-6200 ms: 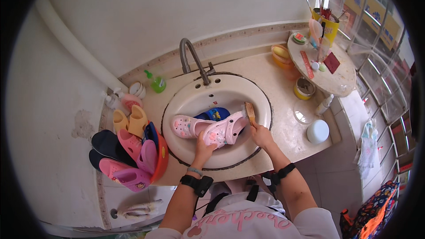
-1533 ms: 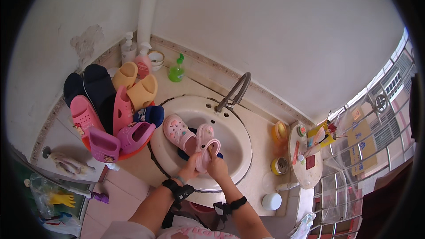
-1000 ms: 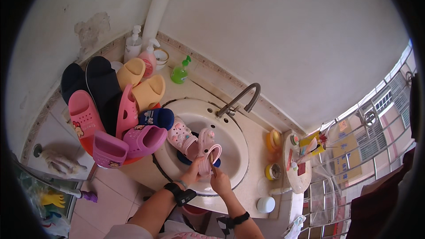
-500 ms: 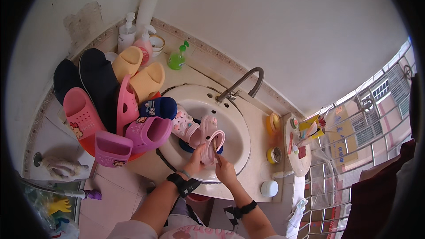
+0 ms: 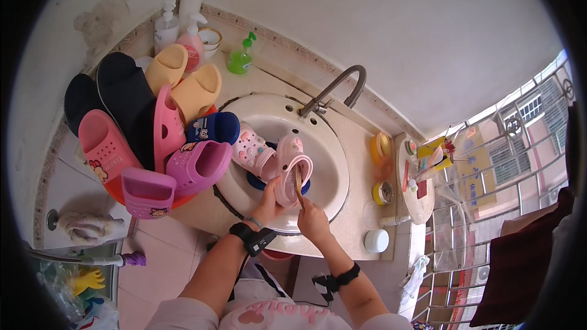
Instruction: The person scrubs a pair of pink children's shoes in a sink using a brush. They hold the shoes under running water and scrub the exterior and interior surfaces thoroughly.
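Over the white basin (image 5: 327, 174), my left hand (image 5: 267, 203) is closed on the near side of a pale pink clog (image 5: 292, 150) with small charms. My right hand (image 5: 314, 222) grips a thin brown brush (image 5: 298, 182), its far end inside the clog's opening; its bristles are hidden. A second pink clog (image 5: 251, 150), dotted with charms, leans in the basin just left of the first. Something dark blue (image 5: 305, 187) shows beneath the held clog, mostly covered.
Left of the basin, a heap of slippers (image 5: 120, 150) overhangs the counter in a red-orange container. A curved faucet (image 5: 335, 88) rises behind. Pump bottles (image 5: 239, 58) and stacked bowls (image 5: 210, 39) stand at the back. A lidded white jar (image 5: 376, 241) sits right, near the front edge.
The whole view has shifted, so the counter and slippers appear higher. Both hands keep their grips on the clog and the brush, and the brush still reaches into the shoe.
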{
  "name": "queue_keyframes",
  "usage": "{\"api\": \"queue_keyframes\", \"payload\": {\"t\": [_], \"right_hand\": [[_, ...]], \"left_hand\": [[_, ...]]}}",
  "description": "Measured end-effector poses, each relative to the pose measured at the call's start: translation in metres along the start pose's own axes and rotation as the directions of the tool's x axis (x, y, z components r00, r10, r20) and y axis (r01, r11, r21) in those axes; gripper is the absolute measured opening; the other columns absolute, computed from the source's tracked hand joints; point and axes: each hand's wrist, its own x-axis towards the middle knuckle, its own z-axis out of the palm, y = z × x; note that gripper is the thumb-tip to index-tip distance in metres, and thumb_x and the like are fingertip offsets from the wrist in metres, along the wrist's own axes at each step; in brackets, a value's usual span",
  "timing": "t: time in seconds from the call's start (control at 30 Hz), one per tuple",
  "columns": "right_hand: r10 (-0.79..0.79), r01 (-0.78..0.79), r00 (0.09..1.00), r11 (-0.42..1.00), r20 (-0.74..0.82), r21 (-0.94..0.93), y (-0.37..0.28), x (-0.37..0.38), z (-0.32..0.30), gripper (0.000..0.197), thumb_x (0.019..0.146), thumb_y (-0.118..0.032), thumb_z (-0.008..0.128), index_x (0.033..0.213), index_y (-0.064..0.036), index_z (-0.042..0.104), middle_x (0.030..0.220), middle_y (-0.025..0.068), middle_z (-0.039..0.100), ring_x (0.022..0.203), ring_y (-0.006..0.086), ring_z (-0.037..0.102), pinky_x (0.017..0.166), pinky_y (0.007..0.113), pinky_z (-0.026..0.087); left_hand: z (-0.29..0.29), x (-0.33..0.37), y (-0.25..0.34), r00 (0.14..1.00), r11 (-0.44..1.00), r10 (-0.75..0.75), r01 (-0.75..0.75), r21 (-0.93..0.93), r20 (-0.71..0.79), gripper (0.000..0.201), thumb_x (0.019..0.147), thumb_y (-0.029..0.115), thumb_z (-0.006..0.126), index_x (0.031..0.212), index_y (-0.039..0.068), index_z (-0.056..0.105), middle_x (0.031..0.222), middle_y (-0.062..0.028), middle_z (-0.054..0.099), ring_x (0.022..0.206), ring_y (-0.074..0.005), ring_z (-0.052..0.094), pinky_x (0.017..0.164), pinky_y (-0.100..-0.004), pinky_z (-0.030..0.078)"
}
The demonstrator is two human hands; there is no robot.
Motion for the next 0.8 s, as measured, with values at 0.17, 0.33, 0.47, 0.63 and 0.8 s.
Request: {"api": "queue_keyframes", "payload": {"t": [0.17, 0.33, 0.47, 0.63, 0.8], "right_hand": [[0.024, -0.024, 1.0, 1.0, 0.005, 0.001, -0.019, -0.001, -0.005, 0.034, 0.074, -0.002, 0.05, 0.108, -0.0022, 0.051, 0.076, 0.0249, 0.058, 0.069, 0.0412, 0.058, 0.062, 0.048, 0.047], [0.174, -0.171, 0.984, 0.982, 0.028, -0.078, 0.019, 0.055, 0.021, 0.034, 0.073, -0.001, 0.05, 0.108, -0.003, 0.05, 0.077, 0.0242, 0.06, 0.071, 0.0406, 0.059, 0.064, 0.049, 0.047], [0.028, -0.027, 0.999, 0.999, 0.039, -0.018, 0.018, 0.008, 0.007, 0.036, 0.073, -0.002, 0.049, 0.109, -0.0025, 0.049, 0.077, 0.0253, 0.059, 0.069, 0.0404, 0.059, 0.063, 0.05, 0.047], [0.031, -0.018, 0.994, 0.993, 0.108, -0.116, 0.006, -0.014, -0.002, 0.035, 0.072, -0.002, 0.047, 0.107, -0.0002, 0.048, 0.07, 0.0249, 0.056, 0.064, 0.0407, 0.059, 0.059, 0.049, 0.048], [0.064, -0.05, 0.991, 0.991, 0.117, -0.123, 0.031, 0.049, 0.017, 0.031, 0.072, -0.003, 0.047, 0.102, -0.0001, 0.049, 0.074, 0.025, 0.058, 0.066, 0.0407, 0.059, 0.061, 0.049, 0.047]], "left_hand": [[-0.014, 0.02, -0.006, 1.0, 0.997, 0.02, -0.021, -0.075, -0.016, 0.042, 0.084, 0.038, 0.044, 0.117, 0.012, 0.049, 0.109, -0.0052, 0.056, 0.1, -0.0221, 0.054, 0.084, -0.0413, 0.044], [0.008, 0.004, -0.01, 1.0, 0.999, -0.016, 0.014, 0.052, 0.025, 0.045, 0.084, 0.039, 0.045, 0.119, 0.011, 0.047, 0.112, -0.0057, 0.055, 0.106, -0.0233, 0.052, 0.088, -0.0429, 0.043], [-0.003, 0.005, -0.005, 0.998, 0.999, -0.045, 0.046, 0.025, -0.051, 0.045, 0.083, 0.039, 0.046, 0.118, 0.011, 0.047, 0.109, -0.0055, 0.056, 0.1, -0.0232, 0.054, 0.084, -0.0456, 0.044], [0.004, 0.011, -0.008, 0.994, 0.994, 0.063, -0.055, 0.097, -0.091, 0.042, 0.085, 0.039, 0.044, 0.116, 0.011, 0.05, 0.106, -0.0057, 0.058, 0.097, -0.0204, 0.056, 0.083, -0.0376, 0.045], [-0.003, 0.019, -0.013, 0.992, 0.995, 0.027, -0.015, 0.094, -0.123, 0.043, 0.086, 0.038, 0.044, 0.116, 0.008, 0.049, 0.107, -0.0057, 0.058, 0.098, -0.0211, 0.056, 0.085, -0.0369, 0.045]]}}
